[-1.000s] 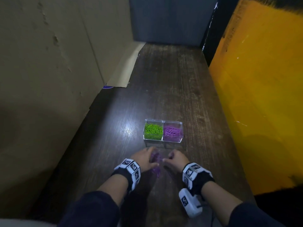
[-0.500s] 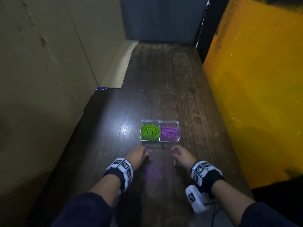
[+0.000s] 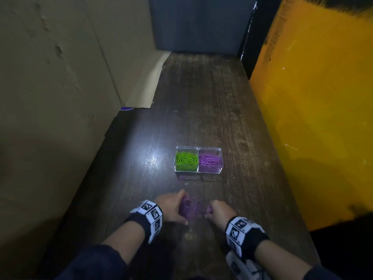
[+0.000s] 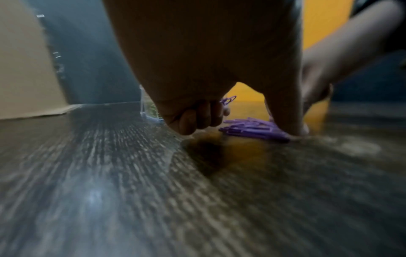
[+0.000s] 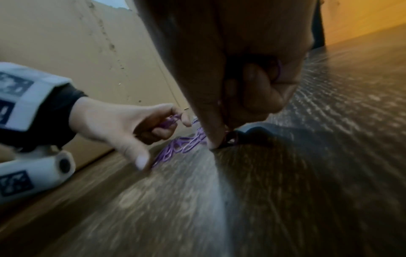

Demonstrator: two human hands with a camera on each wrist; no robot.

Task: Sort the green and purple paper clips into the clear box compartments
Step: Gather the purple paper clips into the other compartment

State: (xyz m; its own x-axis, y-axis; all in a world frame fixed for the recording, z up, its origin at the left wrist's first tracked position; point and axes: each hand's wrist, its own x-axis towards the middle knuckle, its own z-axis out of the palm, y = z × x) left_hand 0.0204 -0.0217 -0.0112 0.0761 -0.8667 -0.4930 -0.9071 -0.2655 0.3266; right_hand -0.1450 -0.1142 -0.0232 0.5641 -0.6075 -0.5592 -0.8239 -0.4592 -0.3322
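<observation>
We are at the gathering step: the last purple paper clips (image 3: 190, 209) lie in a small heap on the tabletop (image 3: 201, 108), between our two hands and near the clear box (image 3: 198, 159). Our left hand (image 3: 171, 207) has its fingers (image 4: 197, 116) curled around a few purple clips, with the thumb down at the edge of the heap. Our right hand (image 3: 219, 209) is also curled, and the right wrist view shows purple clips inside the fist, while one finger presses on the heap. The box already keeps green clips (image 3: 186, 158) in its left compartment and purple ones in its right compartment. A stray purple clip (image 3: 179, 179) lies just before the box. Next, we judge, the hands must lift and release over the right compartment, without dropping any into the green side.
</observation>
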